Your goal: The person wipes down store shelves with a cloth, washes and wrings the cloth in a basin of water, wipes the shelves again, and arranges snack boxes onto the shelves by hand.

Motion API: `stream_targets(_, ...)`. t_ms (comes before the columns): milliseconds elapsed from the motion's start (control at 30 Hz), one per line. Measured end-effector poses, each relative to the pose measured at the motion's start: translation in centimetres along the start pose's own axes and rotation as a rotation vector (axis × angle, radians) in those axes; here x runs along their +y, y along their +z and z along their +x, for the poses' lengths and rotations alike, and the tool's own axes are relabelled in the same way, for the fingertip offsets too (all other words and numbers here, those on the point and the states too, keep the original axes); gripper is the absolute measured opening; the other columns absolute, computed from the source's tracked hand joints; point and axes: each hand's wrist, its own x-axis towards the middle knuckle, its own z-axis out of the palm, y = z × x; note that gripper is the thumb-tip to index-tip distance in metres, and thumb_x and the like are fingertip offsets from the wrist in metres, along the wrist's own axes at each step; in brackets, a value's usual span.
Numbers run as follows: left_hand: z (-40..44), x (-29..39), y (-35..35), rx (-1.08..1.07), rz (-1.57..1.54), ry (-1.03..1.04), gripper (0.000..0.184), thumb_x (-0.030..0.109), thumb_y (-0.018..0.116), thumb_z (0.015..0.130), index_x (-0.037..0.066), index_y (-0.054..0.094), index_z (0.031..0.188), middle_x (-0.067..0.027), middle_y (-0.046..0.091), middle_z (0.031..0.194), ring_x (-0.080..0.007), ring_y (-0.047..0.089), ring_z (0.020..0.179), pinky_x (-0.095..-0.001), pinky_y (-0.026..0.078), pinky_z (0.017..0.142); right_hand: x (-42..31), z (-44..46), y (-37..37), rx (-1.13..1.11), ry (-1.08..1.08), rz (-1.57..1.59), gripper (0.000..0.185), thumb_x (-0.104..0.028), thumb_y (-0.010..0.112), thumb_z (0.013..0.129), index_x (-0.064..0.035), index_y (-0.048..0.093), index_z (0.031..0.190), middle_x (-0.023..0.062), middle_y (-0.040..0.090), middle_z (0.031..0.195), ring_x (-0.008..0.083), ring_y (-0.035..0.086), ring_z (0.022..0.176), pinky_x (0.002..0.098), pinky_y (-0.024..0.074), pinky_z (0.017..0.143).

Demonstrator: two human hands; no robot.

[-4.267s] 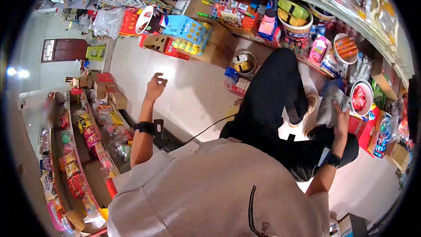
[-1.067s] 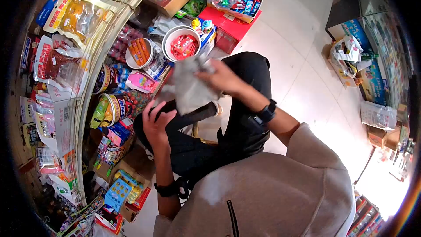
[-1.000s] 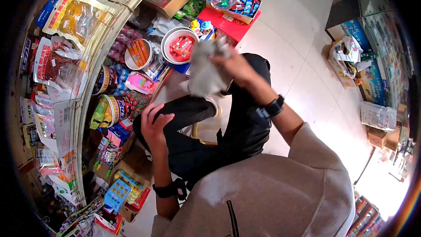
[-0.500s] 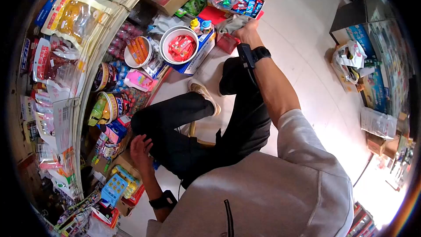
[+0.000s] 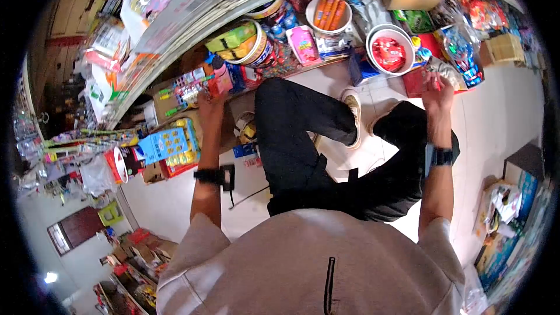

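Note:
My right hand (image 5: 438, 94) is closed on a crumpled grey cloth (image 5: 447, 71) at the front of the low shelf. Just left of it stands a white tub (image 5: 373, 52) of red packets (image 5: 389, 54); behind the cloth lies a tray of blue-wrapped sweets (image 5: 471, 73). Over on the left, my left hand (image 5: 211, 105) is at the shelf's front edge, beside a pink-red pack (image 5: 222, 79) and small colourful packets (image 5: 185, 84). Its fingers are too unclear to show whether they grip anything.
A white tub of orange sausages (image 5: 330, 14), a pink bag (image 5: 304, 45) and a dark tub with green packs (image 5: 256, 46) line the shelf. A blue box (image 5: 165, 144) is near my left forearm. Cartons and a white plastic bag (image 5: 505, 203) stand at right.
My view has turned toward the shelf. My left hand has gone from beside my knee to the shelf front. The right hand still grips the cloth by the tray.

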Motion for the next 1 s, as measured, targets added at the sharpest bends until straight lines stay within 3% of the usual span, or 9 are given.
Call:
stream_targets(33, 0.8, 4.0, 0.2, 0.054, -0.035, -0.146, 0.087, 0.042, 0.080, 0.076, -0.007, 0.040, 0.135, -0.0207, 0.061, 0.118, -0.0352, 0.060, 0.107, -0.0406, 0.047, 0.092, 1.6, -2.1, 1.0, -0.084, -0.021, -0.155, 0.016, -0.018, 0.053, 0.093, -0.0038, 0.056, 0.099, 0.0083, 0.059, 0.084, 0.0211, 0.059, 0.082, 0.0336, 0.0505, 0.077)
stream_targets(200, 6.5, 1.0, 5.3, 0.122, 0.159, -0.017, 0.124, 0.053, 0.083, 0.065, -0.008, 0.015, 0.147, -0.0273, 0.059, 0.125, -0.0401, 0.059, 0.115, -0.0434, 0.047, 0.098, 10.2, -12.2, 5.1, -0.445, 0.104, -0.759, 0.020, -0.023, 0.051, 0.096, -0.0062, 0.061, 0.102, 0.0026, 0.062, 0.082, 0.0147, 0.060, 0.077, 0.0283, 0.0473, 0.073)
stream_targets(400, 6.5, 5.9, 4.3, -0.196, 0.355, -0.394, 0.127, 0.047, 0.081, 0.068, 0.006, -0.005, 0.153, -0.0288, 0.050, 0.136, -0.0404, 0.059, 0.115, -0.0501, 0.049, 0.095, 17.6, -16.5, 5.0, -0.659, 0.247, -1.031, 0.016, -0.015, 0.048, 0.098, -0.0068, 0.062, 0.101, 0.0026, 0.064, 0.084, 0.0125, 0.062, 0.076, 0.0256, 0.0496, 0.070)
stream_targets(533, 5.8, 5.4, 5.6, -0.088, 0.401, -0.317, 0.120, 0.039, 0.079, 0.070, 0.011, -0.003, 0.153, -0.0266, 0.056, 0.130, -0.0405, 0.062, 0.111, -0.0512, 0.050, 0.093, 19.9, -18.2, 5.1, -0.659, 0.321, -1.028, 0.016, -0.012, 0.046, 0.098, -0.0062, 0.060, 0.099, 0.0022, 0.062, 0.083, 0.0113, 0.060, 0.075, 0.0252, 0.0483, 0.070)
stream_targets(600, 5.1, 6.2, 5.2, -0.051, 0.425, -0.306, 0.118, 0.035, 0.078, 0.070, 0.010, -0.002, 0.153, -0.0241, 0.060, 0.126, -0.0400, 0.063, 0.110, -0.0513, 0.050, 0.092, 20.5, -18.4, 5.1, -0.726, 0.352, -1.053, 0.016, -0.020, 0.051, 0.100, -0.0079, 0.062, 0.099, 0.0006, 0.062, 0.084, 0.0108, 0.062, 0.077, 0.0254, 0.0486, 0.071)
stream_targets(700, 5.7, 7.2, 3.8, -0.185, 0.377, -0.390, 0.122, 0.034, 0.081, 0.067, 0.011, -0.003, 0.152, -0.0241, 0.056, 0.131, -0.0382, 0.062, 0.112, -0.0496, 0.050, 0.092, 20.7, -19.0, 5.5, -0.736, 0.355, -1.051, 0.017, -0.022, 0.051, 0.100, -0.0077, 0.062, 0.099, 0.0008, 0.062, 0.083, 0.0109, 0.062, 0.076, 0.0250, 0.0484, 0.071)
stream_targets(833, 6.2, 3.7, 3.7, -0.091, 0.242, -0.319, 0.123, 0.030, 0.085, 0.061, 0.008, 0.004, 0.152, -0.0239, 0.054, 0.134, -0.0353, 0.059, 0.118, -0.0471, 0.050, 0.095, 20.1, -19.5, 5.8, -0.730, 0.350, -1.013, 0.016, -0.019, 0.051, 0.099, -0.0069, 0.061, 0.099, 0.0012, 0.062, 0.082, 0.0113, 0.062, 0.075, 0.0250, 0.0484, 0.070)
stream_targets(933, 7.0, -5.8, 4.6, -0.086, -0.153, -0.086, 0.117, 0.023, 0.089, 0.055, 0.002, 0.020, 0.147, -0.0207, 0.055, 0.134, -0.0278, 0.055, 0.122, -0.0409, 0.048, 0.098, 19.5, -19.5, 5.5, -0.720, 0.338, -1.011, 0.015, -0.018, 0.051, 0.099, -0.0069, 0.061, 0.098, 0.0014, 0.062, 0.082, 0.0115, 0.062, 0.075, 0.0252, 0.0485, 0.070)
stream_targets(1000, 2.4, -3.9, 1.6, -0.138, -0.448, -0.222, 0.109, 0.017, 0.087, 0.058, 0.000, 0.025, 0.145, -0.0180, 0.052, 0.137, -0.0255, 0.052, 0.124, -0.0381, 0.047, 0.099, 19.4, -19.1, 4.9, -0.716, 0.328, -1.011, 0.015, -0.017, 0.050, 0.098, -0.0070, 0.061, 0.098, 0.0015, 0.062, 0.082, 0.0116, 0.062, 0.075, 0.0254, 0.0487, 0.070)
